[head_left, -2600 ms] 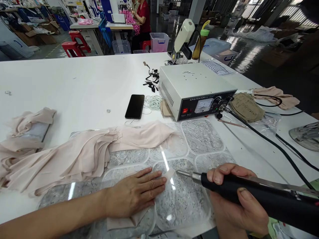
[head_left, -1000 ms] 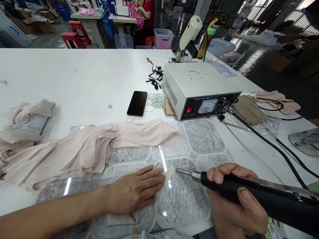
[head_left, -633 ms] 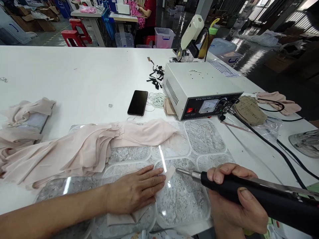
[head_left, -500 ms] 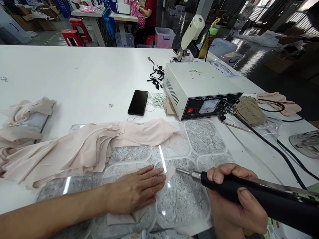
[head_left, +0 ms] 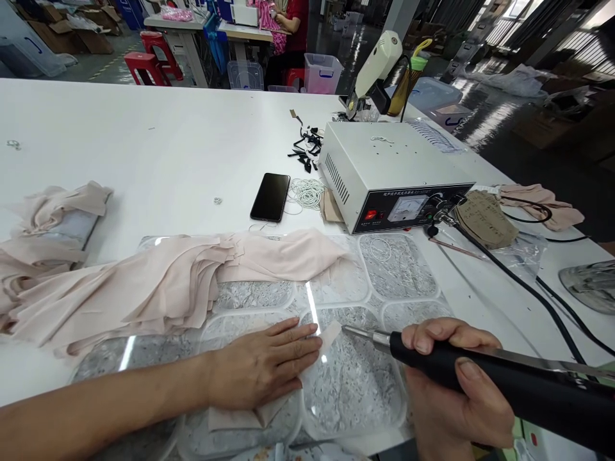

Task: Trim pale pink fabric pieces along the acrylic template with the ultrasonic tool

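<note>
My left hand (head_left: 266,365) lies flat, fingers stretched out, pressing a piece of pale pink fabric (head_left: 235,419) onto a clear patterned mat (head_left: 353,397). A narrow tip of that fabric sticks out beyond the fingertips. Wrapped in my right hand (head_left: 456,384) is a black handheld ultrasonic cutter (head_left: 432,362) with a metal tip. The tip points left and sits right by the fabric's end; whether they touch I cannot tell. A pile of pale pink fabric pieces (head_left: 129,282) spreads across the mat's back left, beyond my left forearm.
Behind the mat stands a grey control box (head_left: 394,173) with a dial, its black cable (head_left: 523,285) running along the right. A phone (head_left: 270,197), a coil of thin cord (head_left: 307,192) and a glass jar (head_left: 589,285) are on the table. Someone in red (head_left: 295,25) sits at the back.
The view has shifted slightly, so things sit a little further right. Both hands, the cutter and the fabric keep nearly the same positions relative to each other.
</note>
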Tool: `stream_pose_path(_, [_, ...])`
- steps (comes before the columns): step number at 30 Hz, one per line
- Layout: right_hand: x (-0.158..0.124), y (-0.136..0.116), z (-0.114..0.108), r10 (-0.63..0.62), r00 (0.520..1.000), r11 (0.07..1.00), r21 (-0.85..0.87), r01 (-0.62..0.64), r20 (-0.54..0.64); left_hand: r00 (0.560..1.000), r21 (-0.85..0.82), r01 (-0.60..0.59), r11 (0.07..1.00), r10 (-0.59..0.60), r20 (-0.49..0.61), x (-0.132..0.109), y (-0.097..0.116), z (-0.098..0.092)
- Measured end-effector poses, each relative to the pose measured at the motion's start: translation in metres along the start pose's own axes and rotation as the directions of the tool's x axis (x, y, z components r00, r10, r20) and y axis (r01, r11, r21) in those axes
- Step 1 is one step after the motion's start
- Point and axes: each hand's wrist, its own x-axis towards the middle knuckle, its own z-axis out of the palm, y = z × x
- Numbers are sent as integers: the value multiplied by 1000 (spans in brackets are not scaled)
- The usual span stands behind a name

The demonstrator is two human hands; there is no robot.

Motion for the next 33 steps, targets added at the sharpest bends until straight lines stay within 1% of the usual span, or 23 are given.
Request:
stream_pose_path(4, [-2,2,0,-9,1000,1000,9,9,-15,1000,22,-6,1000,6,5,-1,0,0])
stream_pose_path(10, [-2,6,8,7,1000,1000,11,-7,16,1000,22,-8,1000,8,3,-1,-1,0])
stream_pose_path(13, [-3,6,10,-9,1000,1000,14,8,21,1000,25,-9,1000,9,5,-2,-1,2])
stream_pose_path(18, [-2,8,6,-4,998,1000,6,4,56,999,37,-7,999,9,-52,-3,0,8])
stream_pose_path(20, [-1,9,5,-5,998,1000,6,4,69,998,39,-6,999,8,-56,-3,0,8])
stream_pose_path(24, [-2,8,5,-5,999,1000,26,4,34,1000,25,-4,1000,4,-20,-2,0,6])
stream_pose_path(27, [-4,6,4,-2,1000,999,37,2,4,1000,7,0,1000,0,-16,-2,0,4])
stream_pose_path(30, [-7,5,4,-8,1000,1000,20,7,21,1000,-12,5,1000,-5,-17,-2,1,5])
stream_pose_path(33, [-8,7,4,3,1000,1000,7,-3,25,999,-13,6,1000,-6,-47,-3,0,6])
